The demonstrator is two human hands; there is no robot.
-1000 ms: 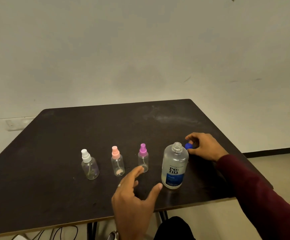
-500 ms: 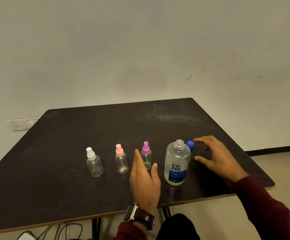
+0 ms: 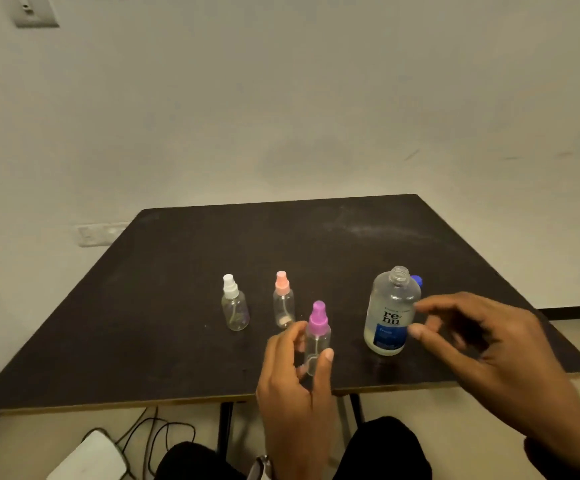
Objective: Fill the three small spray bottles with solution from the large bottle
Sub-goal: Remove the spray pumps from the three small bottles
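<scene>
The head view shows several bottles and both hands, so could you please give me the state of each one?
Large bottle: upright, uncapped, partly filled.
Blue cap: off, on the table behind the large bottle.
Purple-capped spray bottle: capped, gripped by the left hand.
Pink-capped spray bottle: upright, capped, untouched.
White-capped spray bottle: upright, capped, untouched.
Right hand: open, holding nothing, fingertips by the large bottle.
</scene>
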